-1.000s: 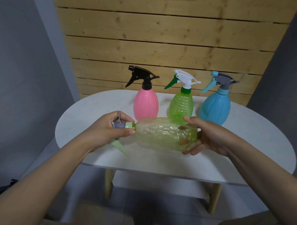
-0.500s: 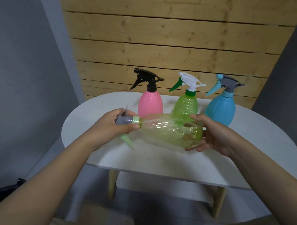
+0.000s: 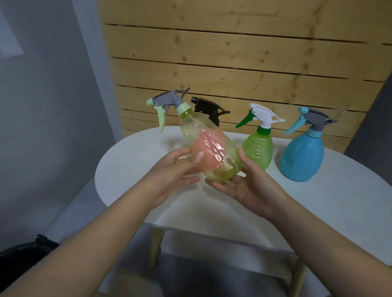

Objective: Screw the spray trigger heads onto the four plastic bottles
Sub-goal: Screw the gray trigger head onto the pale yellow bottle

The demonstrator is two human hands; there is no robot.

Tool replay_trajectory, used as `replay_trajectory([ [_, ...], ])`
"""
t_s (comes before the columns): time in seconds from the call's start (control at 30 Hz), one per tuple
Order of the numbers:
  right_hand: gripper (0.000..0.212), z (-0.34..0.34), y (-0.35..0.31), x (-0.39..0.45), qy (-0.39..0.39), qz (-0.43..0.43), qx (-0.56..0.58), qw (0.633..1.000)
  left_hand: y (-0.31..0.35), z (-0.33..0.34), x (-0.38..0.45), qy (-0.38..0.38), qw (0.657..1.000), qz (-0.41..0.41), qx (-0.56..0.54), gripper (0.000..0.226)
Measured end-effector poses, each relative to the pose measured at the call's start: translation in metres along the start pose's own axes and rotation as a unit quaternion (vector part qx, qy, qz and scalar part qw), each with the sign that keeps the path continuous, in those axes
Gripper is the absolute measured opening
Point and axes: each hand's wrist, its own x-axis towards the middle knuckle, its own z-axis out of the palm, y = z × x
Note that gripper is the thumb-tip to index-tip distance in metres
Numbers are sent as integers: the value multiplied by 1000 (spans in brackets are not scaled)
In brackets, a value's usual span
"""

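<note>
Showing: a person's two bare hands holding one spray bottle above a white round table [image 3: 341, 209], seen from the head camera.
Held bottle: pale yellow-green clear bottle [image 3: 215, 145], tilted with its neck up and to the left, its base low between the hands, lifted off the table.
Trigger head on held bottle: grey trigger head [image 3: 169, 100] with a pale green collar, nozzle and lever, seated on the neck; how tightly it sits cannot be told.
Left hand [image 3: 171, 172]: fingers spread and loosely curved, fingertips touching the bottle's left side; not wrapped around it.
Right hand [image 3: 243, 184]: palm up under the base, thumb raised along the bottle's right side, cradling it.
Pink bottle [image 3: 210, 147]: upright on the table directly behind the held bottle, showing through its clear wall; black trigger head [image 3: 209, 106] above.
Green ribbed bottle [image 3: 259, 150]: upright, just right of the held bottle, with a white and green trigger head [image 3: 262, 115].
Blue bottle [image 3: 301, 157]: upright, farthest right, with a grey and blue trigger head [image 3: 312, 118].
Background: wooden plank wall [image 3: 231, 45] behind the table.
</note>
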Motion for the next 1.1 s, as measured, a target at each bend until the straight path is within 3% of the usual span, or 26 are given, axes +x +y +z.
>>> replay_trajectory([
  [0.13, 48, 11, 18, 13, -33, 1, -46, 998, 2, 3, 2, 58, 998, 17, 3, 83],
  [0.23, 57, 18, 29, 20, -31, 12, -114, 993, 2, -2, 5, 102, 995, 8, 5, 94],
  [0.33, 53, 25, 34, 27, 35, 0, -189, 981, -2, -17, 11, 166, 986, 27, 16, 81],
  [0.5, 42, 31, 39, 35, 122, -47, -243, 961, -8, -52, 31, 253, 964, 52, 62, 87],
  [0.87, 14, 33, 36, 44, 133, -33, -261, 956, -36, -71, 78, 274, 949, 59, 146, 90],
  [1.1, 18, 32, 33, 43, 120, -18, -268, 956, -44, -58, 90, 256, 945, 70, 188, 91],
])
